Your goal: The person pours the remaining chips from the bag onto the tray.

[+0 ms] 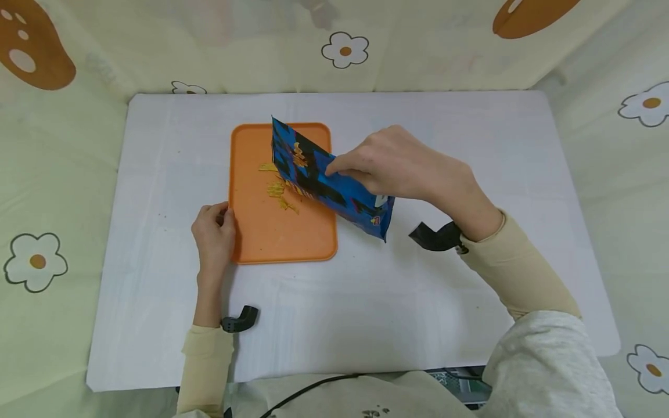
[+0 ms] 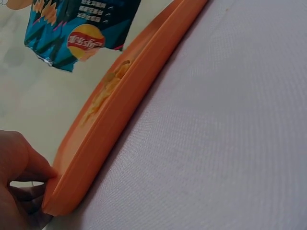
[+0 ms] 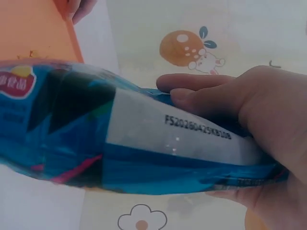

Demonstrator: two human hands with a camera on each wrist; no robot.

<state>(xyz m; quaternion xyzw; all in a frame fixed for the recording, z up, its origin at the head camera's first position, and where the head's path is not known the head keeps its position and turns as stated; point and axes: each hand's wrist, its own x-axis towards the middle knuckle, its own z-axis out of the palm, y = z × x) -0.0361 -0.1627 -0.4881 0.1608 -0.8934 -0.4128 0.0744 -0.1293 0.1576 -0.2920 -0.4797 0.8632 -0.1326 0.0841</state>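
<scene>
My right hand grips a blue bag of chips, tilted over the orange tray with one end toward the tray. In the right wrist view, the thumb and fingers hold the bag around its printed side. Yellow chips lie in a small heap on the tray; the left wrist view shows the chips below the bag's torn-looking edge. With thumb and fingers, my left hand pinches the tray's left rim, also seen in the left wrist view, where the hand holds the tray's corner.
A white table lies under the tray, with pale patterned curtains behind and at both sides. A dark cable crosses the person's clothing at the front edge. Black wrist mounts sit on both forearms.
</scene>
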